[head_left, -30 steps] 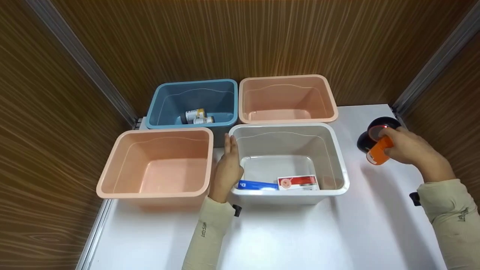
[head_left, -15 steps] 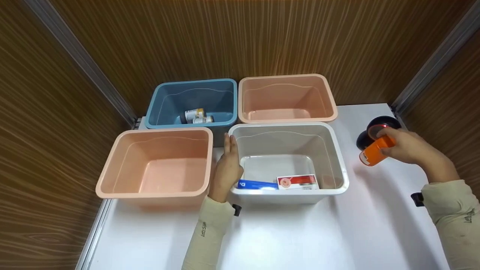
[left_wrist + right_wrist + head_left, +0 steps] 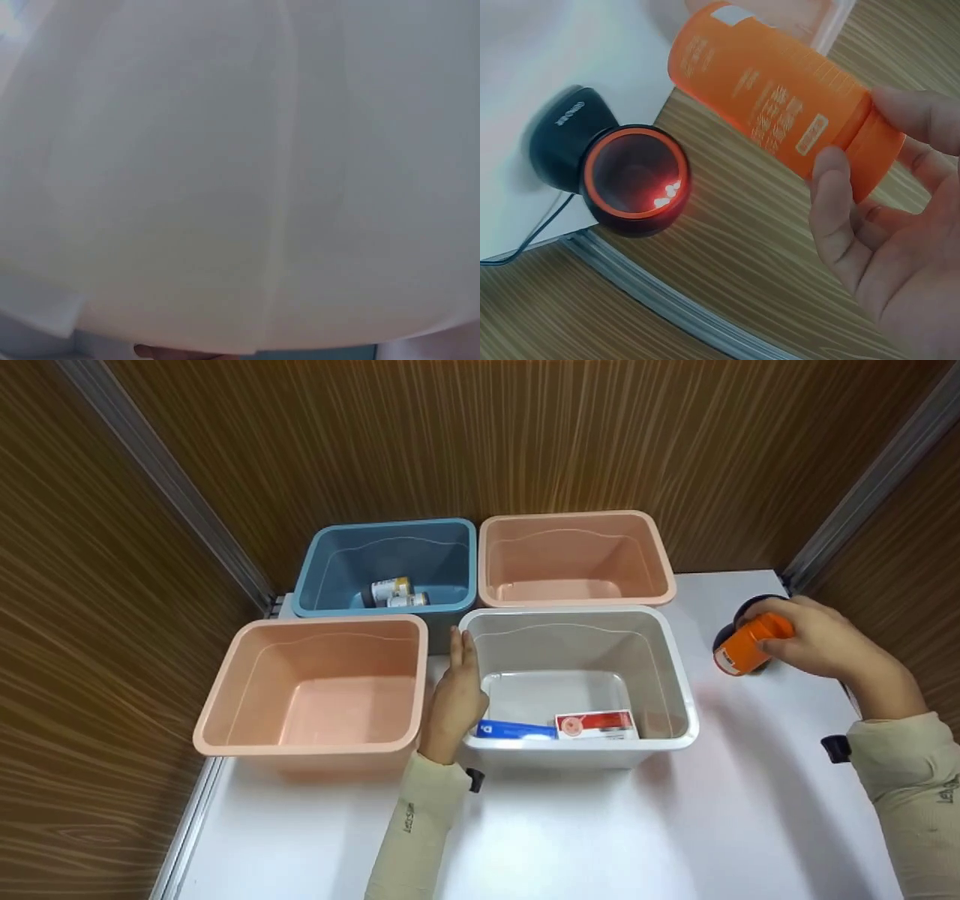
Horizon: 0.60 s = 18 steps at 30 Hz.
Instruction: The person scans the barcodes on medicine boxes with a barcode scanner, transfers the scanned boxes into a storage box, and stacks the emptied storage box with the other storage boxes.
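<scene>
My right hand (image 3: 817,641) grips an orange bottle (image 3: 739,651) by its cap end, above the right side of the table. In the right wrist view the bottle (image 3: 754,94) lies tilted, printed with pale lettering, with fingers and thumb round its orange cap. Just beside it stands a black barcode scanner (image 3: 634,176) with an orange ring and a glowing red light; in the head view the bottle and hand partly cover it. My left hand (image 3: 455,705) lies along the left rim of the white bin (image 3: 577,744), two fingers straight; its other fingers are hidden.
Inside the white bin lie a blue box (image 3: 517,730) and a red-and-white box (image 3: 598,725). A blue bin (image 3: 386,523) at the back left holds small bottles (image 3: 390,589). Two peach bins (image 3: 311,750) stand front left and back right. Wood-grain walls (image 3: 525,435) enclose the table.
My right hand has turned and shifted the orange bottle slightly, so it now covers more of the scanner. The left hand and the bins stay in place.
</scene>
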Motion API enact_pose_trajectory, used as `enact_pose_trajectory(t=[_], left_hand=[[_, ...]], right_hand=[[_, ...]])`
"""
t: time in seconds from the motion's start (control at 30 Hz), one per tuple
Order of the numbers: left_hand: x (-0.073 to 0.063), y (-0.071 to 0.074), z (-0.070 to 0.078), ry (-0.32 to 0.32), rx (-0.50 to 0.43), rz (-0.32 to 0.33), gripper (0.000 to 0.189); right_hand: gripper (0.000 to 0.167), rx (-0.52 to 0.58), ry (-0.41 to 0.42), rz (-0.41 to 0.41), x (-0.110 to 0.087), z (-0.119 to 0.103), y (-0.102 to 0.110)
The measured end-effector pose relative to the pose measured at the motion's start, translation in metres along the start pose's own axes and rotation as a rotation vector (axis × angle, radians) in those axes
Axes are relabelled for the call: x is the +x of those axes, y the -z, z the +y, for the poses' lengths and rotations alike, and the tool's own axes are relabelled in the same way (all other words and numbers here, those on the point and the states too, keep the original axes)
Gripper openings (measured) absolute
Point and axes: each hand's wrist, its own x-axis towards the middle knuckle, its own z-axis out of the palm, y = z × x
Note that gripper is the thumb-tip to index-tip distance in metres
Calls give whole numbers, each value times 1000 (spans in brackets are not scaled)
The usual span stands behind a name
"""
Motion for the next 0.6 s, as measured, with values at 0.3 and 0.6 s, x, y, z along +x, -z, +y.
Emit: enact_pose_trajectory(t=[0.3, 0.6], left_hand=[[0, 1, 0, 6, 5, -9, 84], [0, 3, 0, 15, 4, -19, 83]], right_hand=[[36, -30, -29, -5, 0, -12, 9], [40, -64, 3, 38, 3, -26, 18]])
